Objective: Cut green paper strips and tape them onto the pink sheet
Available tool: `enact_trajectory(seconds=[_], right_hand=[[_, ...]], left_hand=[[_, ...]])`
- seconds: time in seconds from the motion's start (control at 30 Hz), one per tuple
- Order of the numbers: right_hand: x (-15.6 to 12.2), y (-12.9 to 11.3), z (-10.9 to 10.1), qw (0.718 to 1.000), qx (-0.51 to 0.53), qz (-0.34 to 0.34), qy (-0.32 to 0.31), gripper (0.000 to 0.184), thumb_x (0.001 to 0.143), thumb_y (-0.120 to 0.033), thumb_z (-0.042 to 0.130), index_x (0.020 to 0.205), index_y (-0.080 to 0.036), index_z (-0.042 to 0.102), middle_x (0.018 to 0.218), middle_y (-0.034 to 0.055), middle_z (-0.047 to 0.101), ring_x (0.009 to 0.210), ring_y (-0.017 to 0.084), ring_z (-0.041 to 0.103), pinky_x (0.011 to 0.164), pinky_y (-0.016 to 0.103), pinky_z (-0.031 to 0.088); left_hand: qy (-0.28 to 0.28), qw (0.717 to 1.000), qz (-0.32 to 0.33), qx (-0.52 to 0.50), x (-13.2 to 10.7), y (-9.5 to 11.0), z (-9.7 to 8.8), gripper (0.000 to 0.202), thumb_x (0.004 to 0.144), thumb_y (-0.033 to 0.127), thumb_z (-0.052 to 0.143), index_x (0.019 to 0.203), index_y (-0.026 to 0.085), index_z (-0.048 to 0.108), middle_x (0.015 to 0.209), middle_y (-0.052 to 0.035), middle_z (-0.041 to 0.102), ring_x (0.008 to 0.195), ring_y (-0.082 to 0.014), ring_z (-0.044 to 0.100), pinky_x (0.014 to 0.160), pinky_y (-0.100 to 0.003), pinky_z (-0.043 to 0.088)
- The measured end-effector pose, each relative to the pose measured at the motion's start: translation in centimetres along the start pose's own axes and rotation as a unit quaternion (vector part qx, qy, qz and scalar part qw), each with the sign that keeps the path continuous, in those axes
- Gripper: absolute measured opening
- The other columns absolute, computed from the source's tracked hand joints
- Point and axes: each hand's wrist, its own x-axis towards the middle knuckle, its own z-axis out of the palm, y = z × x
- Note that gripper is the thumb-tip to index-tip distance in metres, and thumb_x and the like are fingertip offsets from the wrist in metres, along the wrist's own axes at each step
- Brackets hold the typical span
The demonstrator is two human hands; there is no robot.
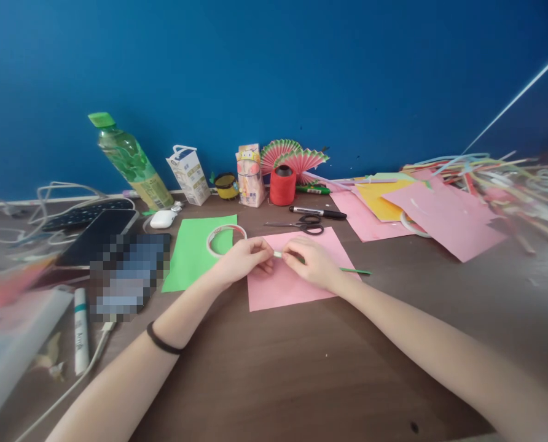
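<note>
one pink sheet (pixel 283 294) lies before you on the brown table (pixel 274 368), beside a green sheet (pixel 182 261). above the pink one, the fingers of your left hand (pixel 246 259) and right hand (pixel 314 264) pinch a small pale strip (pixel 277 254) between them. a blue wall (pixel 274 73) rises behind, with a green bottle (pixel 129 159) near it and coloured papers (pixel 387 205) to your right.

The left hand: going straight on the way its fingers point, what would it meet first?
Probably the small pale piece between the left hand and the right hand, then the right hand itself; depth is hard to judge.
</note>
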Motion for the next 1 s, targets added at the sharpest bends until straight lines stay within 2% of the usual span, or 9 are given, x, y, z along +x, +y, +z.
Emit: enact_trajectory(seconds=[0.17, 0.23, 0.33, 0.47, 0.6, 0.7, 0.8, 0.93, 1.0], right_hand=[[-0.1, 0.4, 0.0, 1.0, 0.007, 0.019, 0.021, 0.016, 0.083, -0.018, 0.042, 0.068, -0.019, 0.047, 0.071, 0.003, 0.054, 0.072, 0.017, 0.047, 0.068, 0.031, 0.037], [0.0, 0.4, 0.0, 0.999, 0.014, 0.021, 0.022, 0.017, 0.083, -0.018, 0.042, 0.067, -0.019, 0.047, 0.07, 0.0025, 0.053, 0.07, 0.016, 0.046, 0.067, 0.03, 0.037], [0.2, 0.2, -0.1, 0.999, 0.018, -0.024, -0.023, 0.018, 0.084, -0.019, 0.043, 0.066, -0.019, 0.048, 0.068, 0.0019, 0.052, 0.07, 0.016, 0.045, 0.069, 0.031, 0.037], [0.3, -0.2, 0.1, 0.989, -0.016, -0.098, -0.109, 0.015, 0.084, -0.021, 0.049, 0.07, -0.019, 0.051, 0.07, 0.0016, 0.053, 0.074, 0.016, 0.045, 0.074, 0.031, 0.036], [0.3, -0.2, 0.5, 0.996, -0.041, -0.047, -0.059, 0.01, 0.08, -0.026, 0.056, 0.077, -0.018, 0.051, 0.076, 0.0026, 0.053, 0.076, 0.017, 0.046, 0.073, 0.03, 0.037], [0.2, -0.2, 0.4, 0.996, -0.066, -0.055, -0.009, 0.013, 0.081, -0.026, 0.054, 0.072, -0.018, 0.049, 0.076, 0.0035, 0.054, 0.077, 0.017, 0.046, 0.073, 0.031, 0.036], [0.0, -0.4, 0.2, 0.995, -0.074, -0.038, 0.054, 0.017, 0.084, -0.02, 0.045, 0.068, -0.018, 0.049, 0.068, 0.0031, 0.055, 0.07, 0.016, 0.045, 0.069, 0.031, 0.036], [-0.4, -0.5, 0.2, 0.988, -0.088, -0.124, -0.023, 0.02, 0.082, -0.018, 0.043, 0.069, -0.018, 0.058, 0.066, 0.003, 0.058, 0.065, 0.015, 0.046, 0.066, 0.03, 0.037], [-0.5, -0.5, 0.4, 0.977, -0.115, -0.172, -0.06, 0.02, 0.081, -0.018, 0.044, 0.074, -0.018, 0.063, 0.071, 0.0043, 0.06, 0.068, 0.016, 0.048, 0.066, 0.03, 0.037]], left_hand=[[0.044, 0.998, 0.003, 0.034, -0.6, 1.6, -1.9, 0.017, 0.075, 0.032, 0.053, 0.073, 0.015, 0.054, 0.065, -0.0007, 0.06, 0.06, -0.012, 0.059, 0.06, -0.027, 0.05], [0.098, 0.991, 0.02, 0.088, -0.8, 2.1, -2.7, 0.019, 0.078, 0.031, 0.044, 0.078, 0.016, 0.057, 0.071, -0.0025, 0.062, 0.069, -0.0148, 0.06, 0.067, -0.03, 0.05], [0.183, 0.942, 0.063, 0.275, -0.9, 2.2, -4.0, 0.019, 0.077, 0.028, 0.042, 0.079, 0.019, 0.059, 0.082, -0.0034, 0.065, 0.081, -0.0184, 0.058, 0.076, -0.031, 0.044], [0.1, 0.885, 0.073, 0.45, -0.7, 1.3, -5.3, 0.016, 0.07, 0.036, 0.054, 0.072, 0.02, 0.056, 0.089, -0.004, 0.065, 0.087, -0.023, 0.055, 0.08, -0.033, 0.039], [0.071, 0.845, 0.056, 0.527, -0.5, 0.5, -5.7, 0.014, 0.073, 0.034, 0.052, 0.069, 0.02, 0.051, 0.083, -0.0052, 0.061, 0.083, -0.0237, 0.054, 0.071, -0.032, 0.038], [0.077, 0.849, 0.056, 0.52, -0.7, 0.7, -5.6, 0.015, 0.079, 0.029, 0.043, 0.068, 0.02, 0.048, 0.079, -0.0054, 0.06, 0.073, -0.0208, 0.055, 0.064, -0.029, 0.037], [0.13, 0.866, 0.107, 0.47, -0.9, 1.4, -5.0, 0.017, 0.082, 0.031, 0.039, 0.077, 0.02, 0.051, 0.086, -0.0057, 0.061, 0.078, -0.0209, 0.056, 0.07, -0.028, 0.038], [0.164, 0.918, 0.109, 0.346, -1.2, 2.2, -3.8, 0.025, 0.086, 0.038, 0.035, 0.096, 0.02, 0.049, 0.072, -0.0001, 0.063, 0.069, -0.0167, 0.057, 0.067, -0.026, 0.038], [0.171, 0.927, 0.113, 0.313, -1.2, 2.3, -3.2, 0.03, 0.087, 0.039, 0.033, 0.104, 0.019, 0.047, 0.065, 0.0021, 0.061, 0.066, -0.0157, 0.056, 0.067, -0.026, 0.038]])
